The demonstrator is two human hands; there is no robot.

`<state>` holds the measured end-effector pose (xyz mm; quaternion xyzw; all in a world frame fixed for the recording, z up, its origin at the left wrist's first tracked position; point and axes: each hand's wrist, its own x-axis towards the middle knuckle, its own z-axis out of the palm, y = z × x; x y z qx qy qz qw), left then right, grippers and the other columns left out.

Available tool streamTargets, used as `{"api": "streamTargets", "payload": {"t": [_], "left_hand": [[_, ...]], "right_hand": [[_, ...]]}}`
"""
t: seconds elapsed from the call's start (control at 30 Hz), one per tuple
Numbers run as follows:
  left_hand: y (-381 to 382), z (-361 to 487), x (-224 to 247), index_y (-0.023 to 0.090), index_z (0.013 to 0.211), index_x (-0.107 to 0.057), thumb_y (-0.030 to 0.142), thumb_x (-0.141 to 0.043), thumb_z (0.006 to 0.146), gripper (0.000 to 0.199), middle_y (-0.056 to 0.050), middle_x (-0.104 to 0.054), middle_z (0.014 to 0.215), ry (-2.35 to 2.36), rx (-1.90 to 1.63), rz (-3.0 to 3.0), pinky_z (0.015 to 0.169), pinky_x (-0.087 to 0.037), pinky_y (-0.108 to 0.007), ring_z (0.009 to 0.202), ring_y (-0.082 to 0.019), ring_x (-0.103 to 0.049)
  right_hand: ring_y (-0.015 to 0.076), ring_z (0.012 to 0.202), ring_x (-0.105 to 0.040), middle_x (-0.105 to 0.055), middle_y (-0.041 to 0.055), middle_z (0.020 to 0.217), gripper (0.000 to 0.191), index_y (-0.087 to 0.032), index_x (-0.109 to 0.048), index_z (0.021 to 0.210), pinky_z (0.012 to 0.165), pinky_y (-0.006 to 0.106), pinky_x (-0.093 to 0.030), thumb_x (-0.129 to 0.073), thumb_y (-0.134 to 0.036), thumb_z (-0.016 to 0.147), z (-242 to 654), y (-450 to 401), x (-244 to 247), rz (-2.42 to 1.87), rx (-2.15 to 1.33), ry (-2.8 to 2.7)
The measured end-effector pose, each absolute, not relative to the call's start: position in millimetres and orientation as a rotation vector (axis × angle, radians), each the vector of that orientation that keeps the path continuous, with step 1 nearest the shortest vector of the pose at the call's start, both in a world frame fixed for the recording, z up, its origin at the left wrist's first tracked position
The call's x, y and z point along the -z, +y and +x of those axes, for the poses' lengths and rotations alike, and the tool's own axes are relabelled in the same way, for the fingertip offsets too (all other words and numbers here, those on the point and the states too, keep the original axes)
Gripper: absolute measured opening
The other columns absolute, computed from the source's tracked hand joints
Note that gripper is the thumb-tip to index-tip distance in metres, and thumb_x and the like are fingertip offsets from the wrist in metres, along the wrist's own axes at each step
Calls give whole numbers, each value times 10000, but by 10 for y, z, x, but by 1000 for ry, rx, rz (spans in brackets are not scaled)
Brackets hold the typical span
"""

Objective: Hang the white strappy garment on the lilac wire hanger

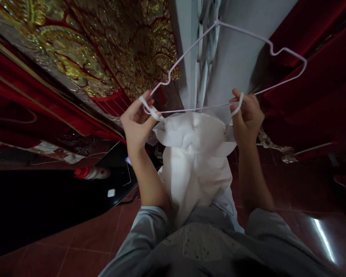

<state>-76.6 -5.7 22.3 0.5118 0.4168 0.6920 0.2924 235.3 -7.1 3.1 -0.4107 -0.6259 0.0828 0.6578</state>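
Observation:
A pale pink wire hanger is held up in front of me between both hands. My left hand pinches the hanger's left end, and a white strap loop stretches across its thumb and fingers. A second strap loop crosses the fingers and thumb of my right hand, which touches the lower bar on the right. From these straps a white garment with a ruffled top hangs below the bar, against my body.
Red and gold sequined cloth hangs at left, dark red cloth at right. A metal folding lattice stands ahead. On the black table are a red-capped bottle and a small white case.

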Motion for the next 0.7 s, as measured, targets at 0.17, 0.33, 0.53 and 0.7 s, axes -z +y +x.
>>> {"api": "streamTargets", "payload": {"t": [0.17,0.33,0.53,0.7], "left_hand": [[150,-574,-749,237,906,-786,31,-969,766,309,11,-685,807,1091,-1676,1574,954,-601,-391,932,-248,-710],[254,-454,-554,211,742,-703,11,-677,1024,346,29,-614,678,1104,-1909,1289,650,-482,-288,648,-126,-554],[10,-87,5,229,1020,-702,534,-861,915,359,-31,-801,934,760,-1866,773,838,-603,-303,904,-197,-787],[-55,83,16,229,946,-669,657,-815,935,452,-64,-796,916,705,-1927,910,873,-601,-322,960,-234,-790]], "right_hand": [[203,1015,-709,-692,63,1128,409,-324,-766,1338,625,288,-509,-710,-550,1002,2258,-150,52,-951,-241,-1453],[221,1037,-719,-695,77,1193,435,-323,-745,1371,588,287,-474,-686,-556,1008,2269,-204,76,-955,-241,-1487],[73,570,-450,-682,58,1302,473,-367,-673,1446,559,320,-487,-672,-541,1007,2226,-219,98,-1019,-206,-1614],[173,902,-659,-629,81,1332,694,-366,-614,1534,798,394,-625,-773,-632,913,2907,202,181,-831,118,-1315]]}}
